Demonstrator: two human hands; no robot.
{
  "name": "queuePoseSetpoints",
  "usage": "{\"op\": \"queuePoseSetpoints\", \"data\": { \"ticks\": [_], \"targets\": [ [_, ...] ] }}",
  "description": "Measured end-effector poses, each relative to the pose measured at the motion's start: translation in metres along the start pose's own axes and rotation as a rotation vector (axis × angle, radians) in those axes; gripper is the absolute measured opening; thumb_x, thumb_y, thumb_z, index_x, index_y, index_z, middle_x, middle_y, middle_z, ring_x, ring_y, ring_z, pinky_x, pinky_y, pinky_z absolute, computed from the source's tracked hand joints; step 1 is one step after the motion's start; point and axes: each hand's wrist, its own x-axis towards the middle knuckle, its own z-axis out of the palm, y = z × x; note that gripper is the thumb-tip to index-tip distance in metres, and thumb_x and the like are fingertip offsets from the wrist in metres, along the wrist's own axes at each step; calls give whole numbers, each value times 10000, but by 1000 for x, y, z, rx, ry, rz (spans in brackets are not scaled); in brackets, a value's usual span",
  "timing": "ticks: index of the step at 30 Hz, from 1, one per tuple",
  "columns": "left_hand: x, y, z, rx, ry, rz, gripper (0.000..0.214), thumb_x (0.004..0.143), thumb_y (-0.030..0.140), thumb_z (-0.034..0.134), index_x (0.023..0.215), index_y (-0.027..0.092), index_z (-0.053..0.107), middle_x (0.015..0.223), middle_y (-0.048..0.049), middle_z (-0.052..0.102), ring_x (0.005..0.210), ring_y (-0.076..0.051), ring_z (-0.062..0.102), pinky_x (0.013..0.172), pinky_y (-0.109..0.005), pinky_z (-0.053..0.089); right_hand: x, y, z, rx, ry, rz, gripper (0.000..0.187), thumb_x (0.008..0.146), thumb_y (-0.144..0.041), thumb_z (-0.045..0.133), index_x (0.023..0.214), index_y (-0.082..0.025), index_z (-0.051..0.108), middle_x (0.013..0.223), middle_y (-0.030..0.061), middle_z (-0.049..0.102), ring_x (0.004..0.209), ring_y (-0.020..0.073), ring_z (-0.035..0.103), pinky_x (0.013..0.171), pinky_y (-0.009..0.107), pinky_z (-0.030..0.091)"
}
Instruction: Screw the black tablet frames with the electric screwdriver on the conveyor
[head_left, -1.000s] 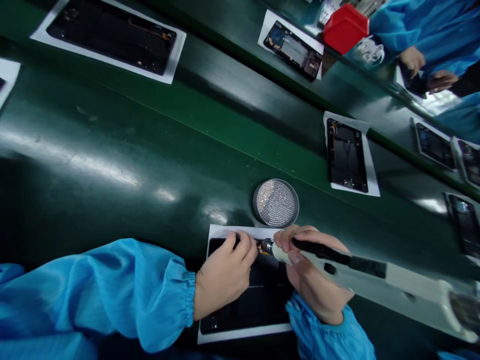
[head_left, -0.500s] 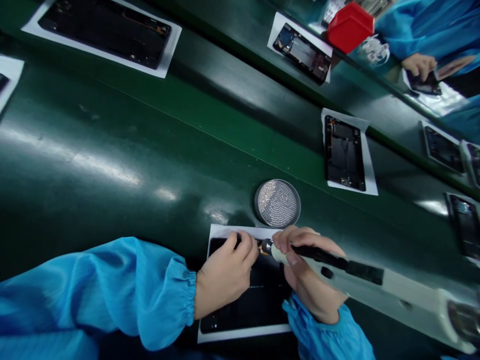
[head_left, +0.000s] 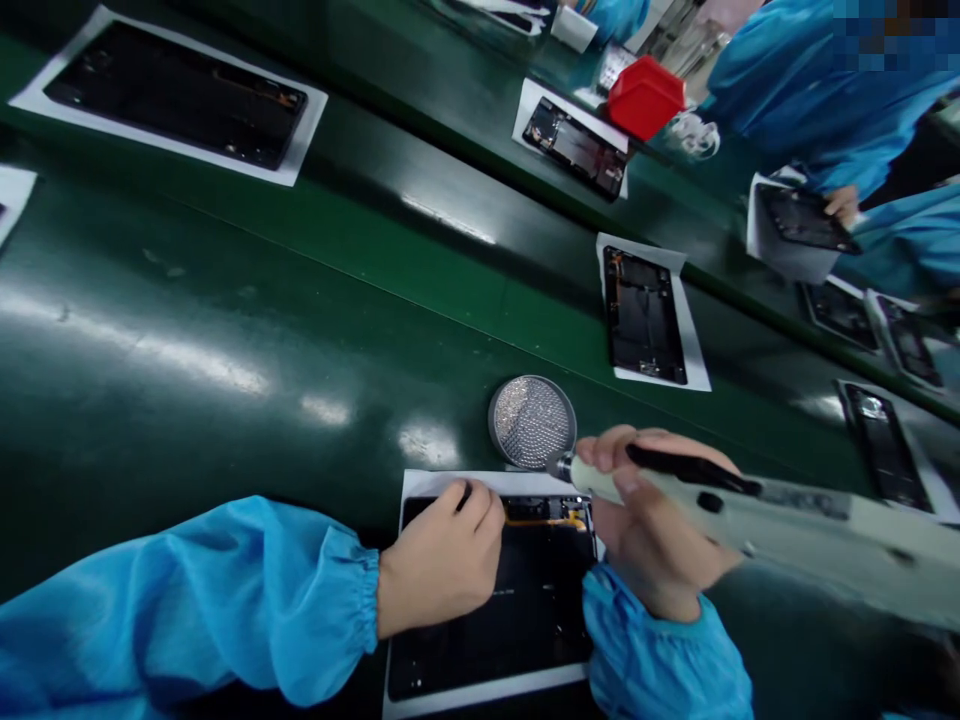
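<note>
The right hand (head_left: pixel 664 510) has its grip wrapped firmly around a pale electric screwdriver (head_left: pixel 810 525), whose tip hangs just beside the near rim of a round dish (head_left: pixel 532 422). The left hand (head_left: pixel 442 560) curls its fingers over the far edge of a black tablet-like device (head_left: pixel 517 640); whether that grip pinches something small or is closed on nothing, I cannot tell. The device lies flat on a white sheet (head_left: pixel 480 694), directly in front of the person. It looks thin, stiff and fairly light, probably slick on its dark face, and fragile where the orange ribbon (head_left: pixel 555 521) runs along the far edge; it is best held by the outer frame, with the fingertips off that strip. The screwdriver seems the heavier piece, suited to a full-hand hold near its front. Under everything is a glossy green counter (head_left: pixel 225 460), on which the sheet could slide. Farther out, another opened device (head_left: pixel 645 315) rests on its own paper, a red bin (head_left: pixel 645 97) stands across the way, and a co-worker's hand (head_left: pixel 844 205) touches a similar unit (head_left: pixel 802 215).
</note>
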Motion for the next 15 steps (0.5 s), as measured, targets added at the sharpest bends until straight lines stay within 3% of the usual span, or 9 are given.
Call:
{"op": "queuePoseSetpoints", "data": {
  "ticks": [7,15],
  "targets": [
    [-2,4,3,6,47,28,386,964,149,406,1180,-14,681,1196,-248,663,1021,-358,631,840,-471,445,14,24,9,-36,111,61,200,739,-147,750,920,-216,701,718,-10,633,687,178,637,697,380,542],
    [-2,4,3,-65,-31,3,372,952,235,472,1154,20,700,1237,-241,637,1064,-362,600,868,-472,431,11,29,9,-122,125,111,195,747,-214,778,918,-225,687,756,-12,639,711,180,634,730,395,551]
  ]
}}
